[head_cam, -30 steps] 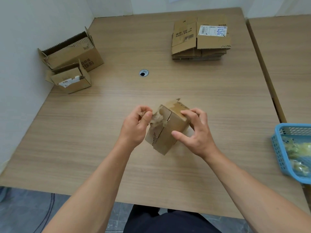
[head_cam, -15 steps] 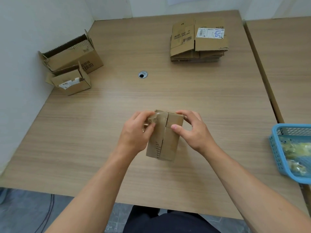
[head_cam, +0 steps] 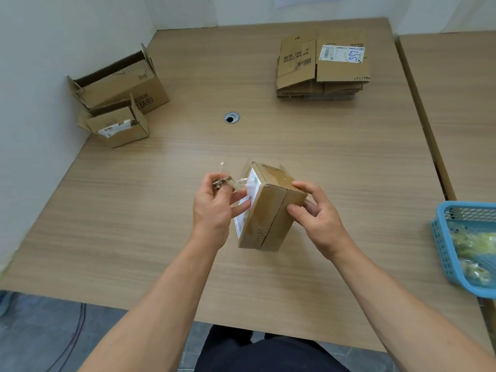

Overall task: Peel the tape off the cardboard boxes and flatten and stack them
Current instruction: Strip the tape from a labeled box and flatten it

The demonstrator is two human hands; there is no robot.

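Note:
A small brown cardboard box (head_cam: pixel 271 213) with a white label on its left face is held tilted above the middle of the table. My right hand (head_cam: pixel 315 214) grips its right side, thumb on the near face and fingers over the top edge. My left hand (head_cam: pixel 216 206) pinches a strip of clear tape (head_cam: pixel 228 182) that stretches from the box's upper left corner out to the left. A stack of flattened boxes (head_cam: pixel 323 67) lies at the back right of the table.
Two open cardboard boxes stand at the left by the wall, a large one (head_cam: pixel 118 81) and a smaller one (head_cam: pixel 118 124) in front. A blue basket (head_cam: pixel 442 237) holding crumpled tape sits at the right edge. A cable hole (head_cam: pixel 231 118) is mid-table. Another table (head_cam: pixel 461 84) adjoins on the right.
The box has turned so that its white label faces left. My left hand has drawn the tape away from the box to the left, and the strip is now longer.

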